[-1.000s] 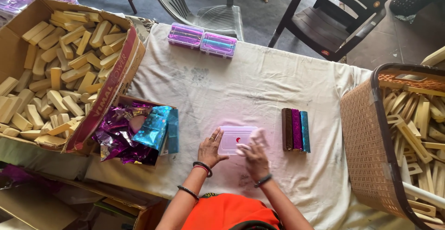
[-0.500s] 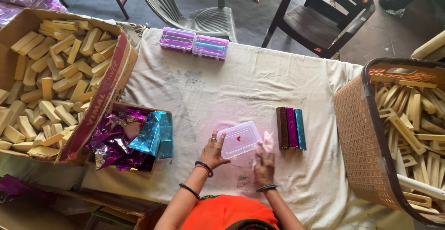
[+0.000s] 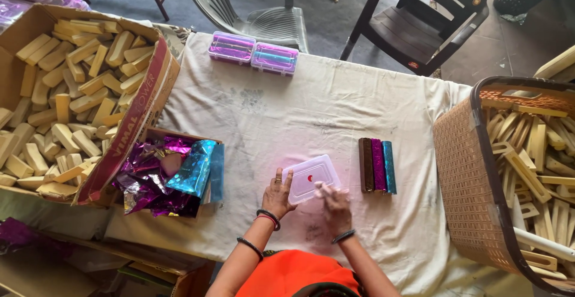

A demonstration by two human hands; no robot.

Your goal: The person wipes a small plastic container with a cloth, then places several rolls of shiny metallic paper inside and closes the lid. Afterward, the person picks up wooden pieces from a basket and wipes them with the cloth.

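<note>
Both grips rest loosely on clear lidded box (image 3: 311, 177): left hand (image 3: 278, 194), right hand (image 3: 334, 204).

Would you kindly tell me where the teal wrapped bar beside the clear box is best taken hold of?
Probably by its two short ends, from above: the teal bar lies flat, its left long side against the magenta bar, so only its right side and ends are free.

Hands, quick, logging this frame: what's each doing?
Left hand: open, steadying the clear plastic box.
Right hand: blurred on the box; grip unclear.
</note>
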